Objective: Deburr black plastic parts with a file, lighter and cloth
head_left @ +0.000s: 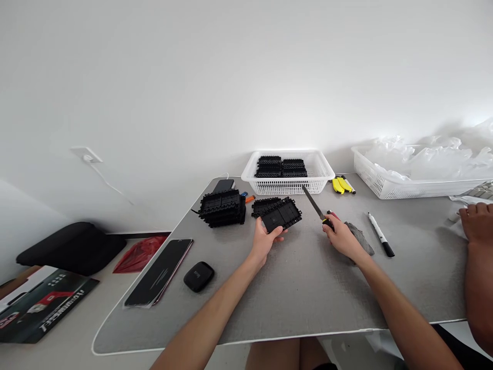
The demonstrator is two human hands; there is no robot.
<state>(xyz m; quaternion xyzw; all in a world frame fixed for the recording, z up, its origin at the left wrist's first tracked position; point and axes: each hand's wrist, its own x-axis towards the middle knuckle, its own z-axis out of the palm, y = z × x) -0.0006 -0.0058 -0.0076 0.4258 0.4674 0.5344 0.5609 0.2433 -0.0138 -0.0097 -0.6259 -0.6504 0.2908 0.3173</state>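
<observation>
My left hand [265, 237] grips a flat black plastic part [283, 215] with a toothed edge, holding it tilted above the table. Just behind it lies a similar black part [264, 205], partly covered. In my right hand [341, 237] is a file [314, 202], a narrow metal blade on a black and yellow handle, pointing up and to the left. The blade is apart from the held part. Beneath my right hand lies a crumpled grey cloth [360, 239]. To the left stands a stack of black parts [221, 208].
A white basket [288, 186] holds more black parts; another basket [385, 187] has plastic bags. A marker [380, 234], yellow-handled tool [341, 185], phone [159, 272] and small black case [198, 276] lie on the table [292, 293]. Another person's hand [477, 221] rests at right.
</observation>
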